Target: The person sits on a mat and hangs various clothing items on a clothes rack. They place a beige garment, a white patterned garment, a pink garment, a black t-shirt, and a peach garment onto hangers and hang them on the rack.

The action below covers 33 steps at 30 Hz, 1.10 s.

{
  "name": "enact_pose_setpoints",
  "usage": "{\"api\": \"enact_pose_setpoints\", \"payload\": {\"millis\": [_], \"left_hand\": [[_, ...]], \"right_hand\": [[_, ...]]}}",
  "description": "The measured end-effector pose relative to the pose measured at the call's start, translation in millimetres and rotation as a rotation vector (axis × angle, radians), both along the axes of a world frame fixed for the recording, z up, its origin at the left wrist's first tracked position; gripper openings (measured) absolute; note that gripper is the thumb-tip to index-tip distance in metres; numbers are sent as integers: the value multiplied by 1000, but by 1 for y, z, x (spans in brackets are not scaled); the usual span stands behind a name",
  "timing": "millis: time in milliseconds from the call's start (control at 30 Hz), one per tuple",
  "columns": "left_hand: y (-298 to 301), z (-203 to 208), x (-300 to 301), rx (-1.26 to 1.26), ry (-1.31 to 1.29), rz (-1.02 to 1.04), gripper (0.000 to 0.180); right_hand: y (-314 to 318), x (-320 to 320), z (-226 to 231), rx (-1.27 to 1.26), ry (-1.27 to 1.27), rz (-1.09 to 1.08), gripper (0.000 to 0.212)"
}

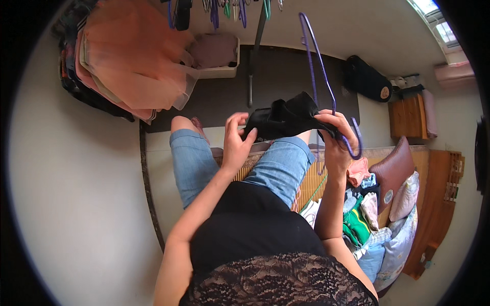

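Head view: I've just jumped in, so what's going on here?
The person's right hand grips a purple hanger together with one end of a black cloth item. The left hand is at the item's other end; how firmly it grips is unclear. A pile of clothes lies beside the right forearm.

The garment (283,116) is smooth cloth, the hanger (359,141) glossy and plastic-looking, the dress (132,51) sheer tulle, the mat (310,182) ridged, the cabinet (407,117) wood.

no legible text, pale pillow label (388,197), apparently too small
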State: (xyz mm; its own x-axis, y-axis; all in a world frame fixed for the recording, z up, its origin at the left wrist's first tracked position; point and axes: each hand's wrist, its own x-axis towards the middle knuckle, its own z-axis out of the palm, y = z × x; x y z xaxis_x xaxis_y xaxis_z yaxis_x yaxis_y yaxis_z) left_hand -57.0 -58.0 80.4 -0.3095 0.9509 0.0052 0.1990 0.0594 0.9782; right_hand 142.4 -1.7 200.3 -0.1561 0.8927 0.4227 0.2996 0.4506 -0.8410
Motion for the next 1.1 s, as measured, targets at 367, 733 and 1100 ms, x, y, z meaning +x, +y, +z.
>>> {"api": "enact_pose_setpoints", "payload": {"millis": [367,733,1100], "left_hand": [[24,-21,21,-137,-108,-571,29],[84,12,41,188,96,-713,58],[96,89,-6,420,11,-215,20]], "right_hand": [[-5,15,-1,8,139,-43,37],[-8,60,15,78,172,-79,40],[-6,122,11,212,-522,-409,30]]}}
